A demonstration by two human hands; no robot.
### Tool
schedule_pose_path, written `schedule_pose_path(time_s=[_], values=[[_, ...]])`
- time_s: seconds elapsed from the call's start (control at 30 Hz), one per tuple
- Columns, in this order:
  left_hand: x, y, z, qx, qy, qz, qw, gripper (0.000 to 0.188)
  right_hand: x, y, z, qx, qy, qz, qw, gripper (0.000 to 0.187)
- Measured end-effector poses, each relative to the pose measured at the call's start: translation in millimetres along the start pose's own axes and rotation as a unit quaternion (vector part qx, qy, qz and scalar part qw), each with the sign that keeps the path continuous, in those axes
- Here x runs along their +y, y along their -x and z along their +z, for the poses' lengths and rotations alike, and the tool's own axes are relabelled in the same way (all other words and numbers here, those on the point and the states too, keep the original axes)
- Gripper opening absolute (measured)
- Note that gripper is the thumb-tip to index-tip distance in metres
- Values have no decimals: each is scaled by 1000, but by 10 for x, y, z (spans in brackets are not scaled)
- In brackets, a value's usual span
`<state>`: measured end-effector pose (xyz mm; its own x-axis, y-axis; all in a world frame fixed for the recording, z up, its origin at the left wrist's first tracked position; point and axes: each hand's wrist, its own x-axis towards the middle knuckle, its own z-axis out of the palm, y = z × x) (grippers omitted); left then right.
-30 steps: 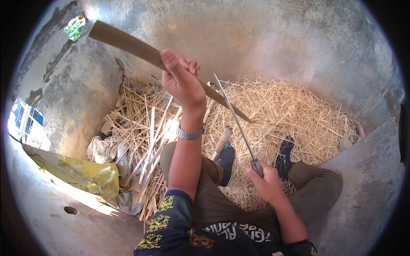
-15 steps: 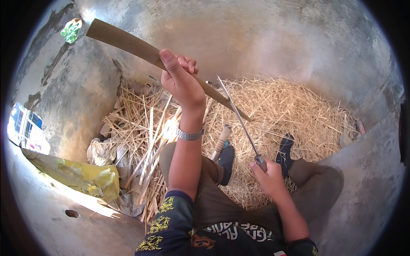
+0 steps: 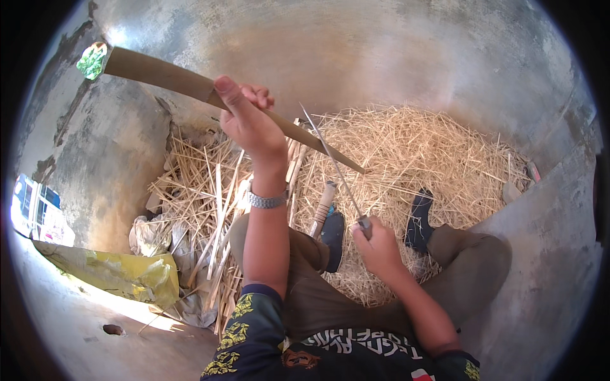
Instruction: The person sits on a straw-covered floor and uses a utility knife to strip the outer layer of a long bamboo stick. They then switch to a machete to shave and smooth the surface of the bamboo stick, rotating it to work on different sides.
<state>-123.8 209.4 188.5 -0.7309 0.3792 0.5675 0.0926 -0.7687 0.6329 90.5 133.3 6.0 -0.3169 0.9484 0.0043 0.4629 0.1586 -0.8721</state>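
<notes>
I find the left hand (image 3: 254, 130), raised, gripping one flat brown strip (image 3: 159, 73), which slants down rightward in front of the straw-coloured heap (image 3: 419, 146); the right hand (image 3: 381, 251) is closed round the handle of one thin-bladed knife (image 3: 344, 184). Within the last half second the blade crossing has shifted toward the left hand; I judge the work now lies farther from the strip's right end, contact unconfirmed. Beyond: one wristwatch (image 3: 267, 201), one wooden-handled tool (image 3: 323, 209), two dark shoes (image 3: 419, 222), one yellow sheet (image 3: 149, 277).

Dark shirt (image 3: 356, 363), yellow-patterned sleeve (image 3: 255, 320); silver watch (image 3: 267, 201); brown trousers (image 3: 473, 260).
</notes>
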Motion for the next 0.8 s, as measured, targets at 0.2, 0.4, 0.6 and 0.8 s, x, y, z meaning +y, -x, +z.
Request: schedule_pose_path(time_s=[0.2,0.4,0.6,0.8], values=[[-39,-231,-241,62,-26,19,998,61,-132,65,-9,-29,-30,-66,997,30],[-67,-264,-282,86,-44,40,995,63,508,-314,110,-70,-9,130,989,38],[-73,-258,-224,57,-32,36,997,63,782,-221,266,-20,-76,153,985,36],[-85,-176,-177,1,-17,65,998,61,-49,54,17,-58,-131,-2,990,32]])
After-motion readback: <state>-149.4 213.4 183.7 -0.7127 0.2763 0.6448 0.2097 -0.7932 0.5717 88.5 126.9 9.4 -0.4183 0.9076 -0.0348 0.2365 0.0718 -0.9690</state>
